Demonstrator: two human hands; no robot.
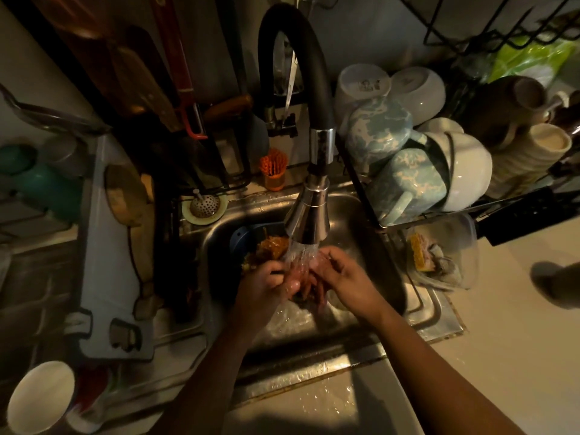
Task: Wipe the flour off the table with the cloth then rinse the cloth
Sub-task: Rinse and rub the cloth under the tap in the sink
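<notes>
Rinsing is the step you have in hand: your left hand (266, 285) and right hand (343, 277) both curl around the small dark reddish wad of cloth (309, 285). You hold it between them under the stream from the chrome spray-head faucet (309, 215), over the stainless steel sink basin (354, 215). Dim light hides how clean it is, so next you likely need to squeeze and turn it, staying clear of the blue bowl of food scraps (234, 241).

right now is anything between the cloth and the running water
Nothing visible does. The left hand and right hand hold the reddish cloth right under the faucet head, and the stream falls on it and the hands.
</notes>
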